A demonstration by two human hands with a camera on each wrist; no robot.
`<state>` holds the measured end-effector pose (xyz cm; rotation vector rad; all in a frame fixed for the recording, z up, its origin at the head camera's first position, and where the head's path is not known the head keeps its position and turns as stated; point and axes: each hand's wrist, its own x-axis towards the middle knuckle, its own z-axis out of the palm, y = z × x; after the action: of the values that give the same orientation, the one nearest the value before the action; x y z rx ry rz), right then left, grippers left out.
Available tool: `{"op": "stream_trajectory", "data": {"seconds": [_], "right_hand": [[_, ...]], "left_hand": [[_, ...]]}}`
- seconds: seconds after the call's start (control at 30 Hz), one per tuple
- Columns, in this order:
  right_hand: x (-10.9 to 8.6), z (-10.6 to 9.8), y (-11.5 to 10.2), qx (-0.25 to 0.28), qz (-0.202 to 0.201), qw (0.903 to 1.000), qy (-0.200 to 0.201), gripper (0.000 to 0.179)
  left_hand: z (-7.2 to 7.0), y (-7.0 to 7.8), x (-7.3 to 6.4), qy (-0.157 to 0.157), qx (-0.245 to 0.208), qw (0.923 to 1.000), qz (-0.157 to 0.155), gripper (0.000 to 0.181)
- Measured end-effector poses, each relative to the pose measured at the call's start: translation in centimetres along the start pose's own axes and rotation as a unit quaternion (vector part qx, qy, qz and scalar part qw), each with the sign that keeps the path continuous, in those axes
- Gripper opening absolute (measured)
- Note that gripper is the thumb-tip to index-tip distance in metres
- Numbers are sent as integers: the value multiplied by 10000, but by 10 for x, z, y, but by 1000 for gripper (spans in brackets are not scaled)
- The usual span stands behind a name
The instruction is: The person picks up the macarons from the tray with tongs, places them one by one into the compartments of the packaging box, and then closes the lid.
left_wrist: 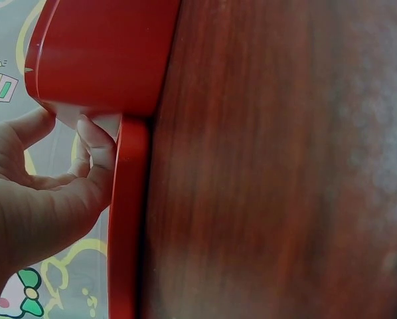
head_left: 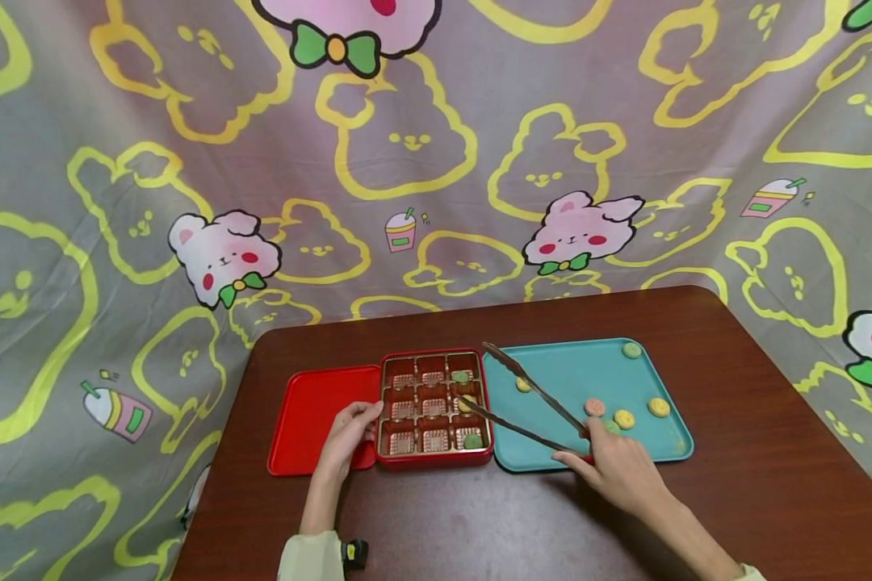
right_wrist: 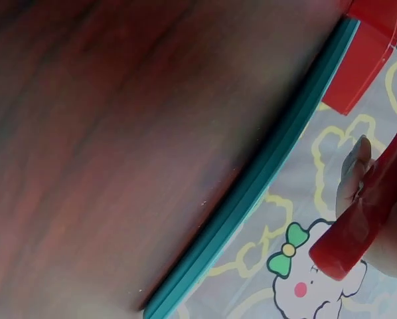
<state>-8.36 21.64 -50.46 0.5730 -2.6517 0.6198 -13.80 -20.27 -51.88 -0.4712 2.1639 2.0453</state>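
Note:
In the head view my right hand (head_left: 625, 472) grips tongs (head_left: 545, 395) by their red handles (right_wrist: 358, 226). The tongs' arms stand wide apart. The lower tip is over a yellow macaron (head_left: 467, 404) in the right middle compartment of a red box (head_left: 436, 461); the upper tip lies past the box's back right corner. Green macarons sit in the back right (head_left: 461, 377) and front right (head_left: 473, 441) compartments. My left hand (head_left: 349, 436) touches the box's left side. The left wrist view has its fingertips (left_wrist: 87, 125) against the outer wall, near the rim.
Right of the box lies a turquoise tray (head_left: 567, 355) holding several macarons, among them a pink one (head_left: 594, 407) and a green one (head_left: 631, 350) in the far corner. A red lid-like tray (head_left: 316, 411) is at the left. Patterned cloth (head_left: 436, 266) hangs behind the wooden table (head_left: 436, 524).

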Motion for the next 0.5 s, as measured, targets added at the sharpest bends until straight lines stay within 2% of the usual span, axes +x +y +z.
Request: {"op": "stream_trajectory", "data": {"seconds": [0.13,0.3,0.5], "right_hand": [[-1,0,4,76,41,10000,49,75],[-2,-2,7,31,161,9998,91,79],[-4,-5,10,-87,334,9994,84,55]], "left_hand": [[1,0,-1,29,-10,10000,-40,23],[0,-1,-1,-18,-11,9999,-100,24],[0,9,-6,-103,-7,9999,-116,20]]}}
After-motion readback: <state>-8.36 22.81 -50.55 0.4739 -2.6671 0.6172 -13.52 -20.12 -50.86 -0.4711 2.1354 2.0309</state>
